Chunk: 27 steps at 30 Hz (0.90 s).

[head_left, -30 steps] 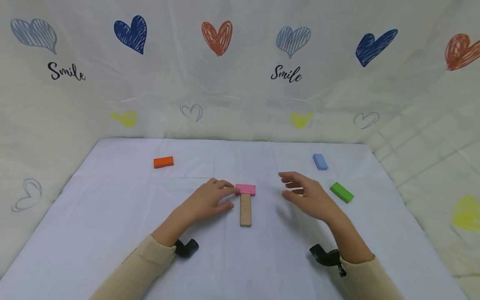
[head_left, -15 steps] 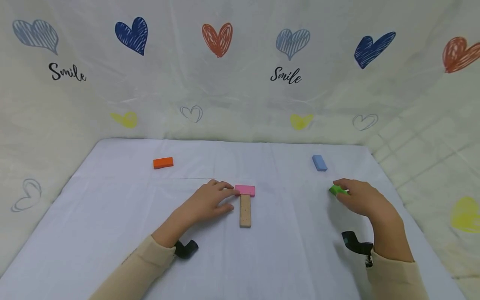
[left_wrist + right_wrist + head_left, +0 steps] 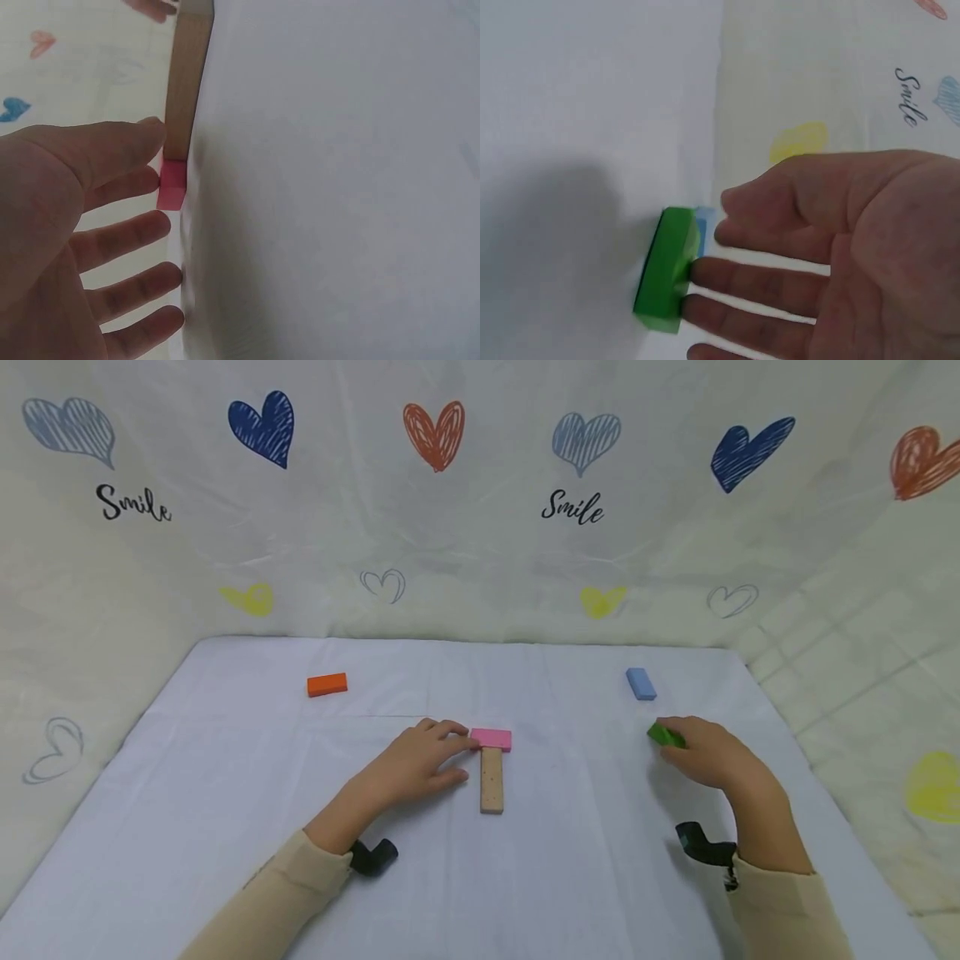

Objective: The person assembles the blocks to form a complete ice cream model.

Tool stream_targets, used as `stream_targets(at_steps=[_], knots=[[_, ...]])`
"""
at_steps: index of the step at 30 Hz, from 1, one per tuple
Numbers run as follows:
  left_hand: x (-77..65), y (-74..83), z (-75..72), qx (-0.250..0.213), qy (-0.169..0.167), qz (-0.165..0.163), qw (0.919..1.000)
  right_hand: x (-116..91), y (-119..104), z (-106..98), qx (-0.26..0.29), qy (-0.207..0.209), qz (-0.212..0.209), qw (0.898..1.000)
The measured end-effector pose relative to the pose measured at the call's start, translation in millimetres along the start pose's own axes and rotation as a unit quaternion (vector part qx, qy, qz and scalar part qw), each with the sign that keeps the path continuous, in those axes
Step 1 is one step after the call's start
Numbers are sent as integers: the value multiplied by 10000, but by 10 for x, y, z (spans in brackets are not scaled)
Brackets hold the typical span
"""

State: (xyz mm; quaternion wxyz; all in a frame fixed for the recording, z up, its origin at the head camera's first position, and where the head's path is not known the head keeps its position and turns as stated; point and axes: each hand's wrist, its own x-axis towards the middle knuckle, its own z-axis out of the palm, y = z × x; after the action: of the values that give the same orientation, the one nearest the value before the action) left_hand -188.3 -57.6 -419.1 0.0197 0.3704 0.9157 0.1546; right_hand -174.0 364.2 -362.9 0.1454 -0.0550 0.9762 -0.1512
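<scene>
One green block meets the fingertips of the ungrasping right hand, its long axis slanting nearward toward the tabletop's right edge; the relaxed left hand lies farther.

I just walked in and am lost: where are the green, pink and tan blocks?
Green block (image 3: pixel 664 264), right wrist view: middle of its long side.
Pink block (image 3: pixel 493 739), head view: middle of its top.
Tan block (image 3: pixel 491 779), head view: middle of its top.

Left hand touching pink block, right hand touching green block
</scene>
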Motion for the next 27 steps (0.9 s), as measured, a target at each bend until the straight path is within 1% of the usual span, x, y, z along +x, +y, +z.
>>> stream_targets(at_steps=[3, 6, 11, 13, 16, 21, 27], knots=[[10, 1, -4, 33, -24, -15, 10000, 41, -79, 44, 195, 109, -199, 9996], [14, 0, -8, 39, -66, -54, 10000, 89, -155, 100, 448, 132, -375, 9982], [16, -6, -12, -30, -105, -80, 9999, 166, -242, 203, 757, 217, -823, 9935], [17, -7, -13, -57, -103, -51, 9999, 177, -278, 230, 850, 238, -938, 9917], [17, -8, -11, -70, -99, -25, 9999, 185, -337, 255, 935, 260, -1078, 9894], [12, -11, -10, -37, -99, -43, 9999, 213, -422, 292, 866, 300, -1301, 9873], [9, -8, -20, -65, -132, -42, 9999, 267, -526, 342, 888, 243, -1466, 9849]])
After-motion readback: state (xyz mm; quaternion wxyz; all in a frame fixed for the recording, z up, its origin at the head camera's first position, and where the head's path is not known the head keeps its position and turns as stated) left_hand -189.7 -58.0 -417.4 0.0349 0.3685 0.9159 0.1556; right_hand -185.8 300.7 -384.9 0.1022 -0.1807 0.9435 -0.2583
